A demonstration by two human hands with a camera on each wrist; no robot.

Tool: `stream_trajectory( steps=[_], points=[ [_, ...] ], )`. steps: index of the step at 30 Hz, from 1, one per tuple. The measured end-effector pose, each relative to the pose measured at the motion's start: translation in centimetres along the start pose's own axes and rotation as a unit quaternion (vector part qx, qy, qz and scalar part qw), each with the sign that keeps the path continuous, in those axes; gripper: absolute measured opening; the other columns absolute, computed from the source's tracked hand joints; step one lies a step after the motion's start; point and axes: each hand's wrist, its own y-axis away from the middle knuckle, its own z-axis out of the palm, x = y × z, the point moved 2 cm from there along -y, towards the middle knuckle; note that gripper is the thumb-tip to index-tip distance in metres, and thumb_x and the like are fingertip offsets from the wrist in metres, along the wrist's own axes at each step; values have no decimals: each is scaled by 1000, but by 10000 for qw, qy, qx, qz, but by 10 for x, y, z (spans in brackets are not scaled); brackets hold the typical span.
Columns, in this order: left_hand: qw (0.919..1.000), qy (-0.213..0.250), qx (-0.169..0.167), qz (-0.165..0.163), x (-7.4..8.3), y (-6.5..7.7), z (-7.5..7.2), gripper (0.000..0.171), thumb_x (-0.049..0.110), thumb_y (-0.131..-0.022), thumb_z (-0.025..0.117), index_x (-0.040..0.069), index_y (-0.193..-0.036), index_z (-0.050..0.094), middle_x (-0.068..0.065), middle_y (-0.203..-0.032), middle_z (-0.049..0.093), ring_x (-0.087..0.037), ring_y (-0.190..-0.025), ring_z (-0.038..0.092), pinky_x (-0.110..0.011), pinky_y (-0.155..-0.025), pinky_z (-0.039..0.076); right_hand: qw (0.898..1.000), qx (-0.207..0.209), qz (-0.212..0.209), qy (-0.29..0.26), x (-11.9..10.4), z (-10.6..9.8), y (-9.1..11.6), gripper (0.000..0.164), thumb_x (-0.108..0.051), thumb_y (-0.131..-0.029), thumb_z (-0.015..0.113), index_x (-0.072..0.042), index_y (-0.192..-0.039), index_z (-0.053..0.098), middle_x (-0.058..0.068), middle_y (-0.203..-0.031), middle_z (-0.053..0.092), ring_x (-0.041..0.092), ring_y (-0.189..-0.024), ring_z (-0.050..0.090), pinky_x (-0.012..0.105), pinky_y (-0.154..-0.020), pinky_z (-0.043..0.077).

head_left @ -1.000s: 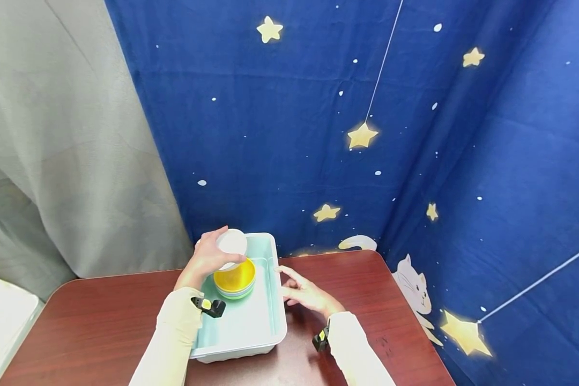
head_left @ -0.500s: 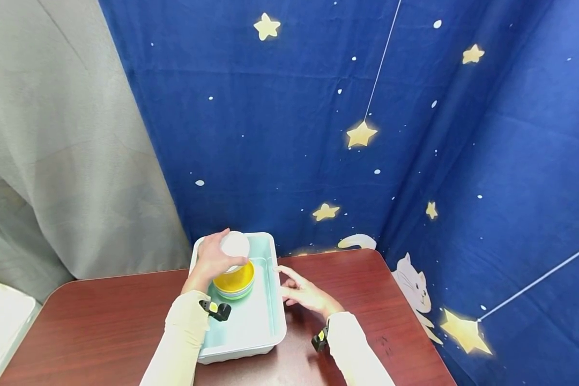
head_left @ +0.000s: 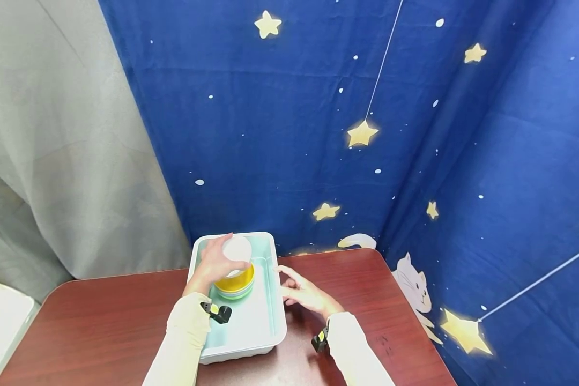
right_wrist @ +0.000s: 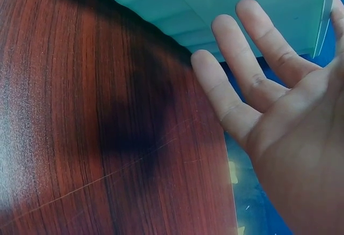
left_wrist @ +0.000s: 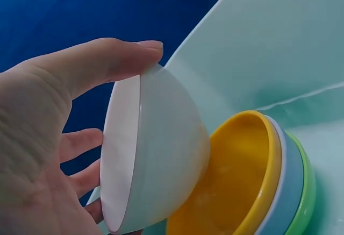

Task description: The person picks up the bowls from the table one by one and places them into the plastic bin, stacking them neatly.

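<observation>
My left hand (head_left: pixel 215 264) grips a white bowl (head_left: pixel 237 251) by its rim, thumb on one side and fingers on the other. In the left wrist view the white bowl (left_wrist: pixel 161 154) is tipped on its side, its rounded underside at the mouth of a yellow bowl (left_wrist: pixel 231 176). That yellow bowl nests in a pale blue bowl (left_wrist: pixel 291 178) and a green bowl (left_wrist: pixel 308 192). The stack sits inside a pale teal plastic bin (head_left: pixel 251 327). My right hand (head_left: pixel 309 296) rests its fingertips at the bin's right rim and outer wall, fingers fairly straight.
The bin stands on a reddish-brown wooden table (head_left: pixel 111 321). A blue star-print curtain (head_left: pixel 280 134) and a grey curtain (head_left: pixel 91 177) hang behind the table. At the far left is a white object (head_left: pixel 5 327) with a pale edge.
My left hand has moved slightly right and down with the white bowl, closer over the yellow bowl. My right hand has stayed at the bin's side.
</observation>
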Motion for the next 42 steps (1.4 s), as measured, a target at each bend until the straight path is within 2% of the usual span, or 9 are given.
stream_trajectory(
  steps=[4,10,14,20,24,33,42],
  points=[
    [9996,-205,-17,176,-2,0,3,102,47,-62,84,19,-147,35,-16,-151,28,-42,-132,28,-61,-108,31,10000,-7,-18,34,1,0,1,55,-31,-95,59,-38,-143,34,11,-105,62,16,-92,67,51,-90,52],
    [9989,-335,-91,301,-4,0,6,101,45,-61,84,15,-145,37,-18,-148,33,-42,-128,31,-61,-105,32,10000,-2,-32,57,0,1,1,54,-32,-95,59,-38,-143,34,11,-105,61,16,-91,67,51,-89,53],
    [9990,-316,-191,264,-7,0,9,102,46,-60,85,16,-145,37,-18,-148,34,-43,-127,32,-62,-105,33,10000,-25,-35,-29,-5,2,2,55,-29,-95,59,-34,-144,34,10,-103,60,16,-90,66,54,-91,51],
    [9987,-404,-203,214,-9,-2,12,102,46,-59,85,16,-144,39,-19,-147,36,-44,-126,34,-61,-104,34,10000,-6,-50,6,-1,2,0,54,-30,-95,59,-38,-142,34,11,-105,61,18,-92,67,52,-90,52],
    [9987,-443,-190,192,-8,-1,14,101,45,-59,85,16,-144,39,-19,-146,36,-43,-126,34,-60,-103,35,9999,15,-81,62,-1,2,0,55,-30,-95,59,-36,-143,33,11,-104,62,17,-90,67,53,-89,52],
    [9987,-454,-180,107,-8,2,12,101,41,-59,87,16,-144,39,-19,-144,36,-41,-127,33,-62,-100,38,9999,35,-119,-99,-2,3,-1,56,-26,-96,58,-32,-144,32,13,-104,61,34,-95,65,57,-89,51],
    [9981,-577,-120,167,-10,3,16,100,38,-57,87,13,-142,42,-20,-141,40,-42,-123,37,-60,-97,40,9998,179,32,47,-2,5,3,55,-30,-95,60,-39,-143,34,10,-103,62,20,-89,69,52,-89,52]
  ],
)
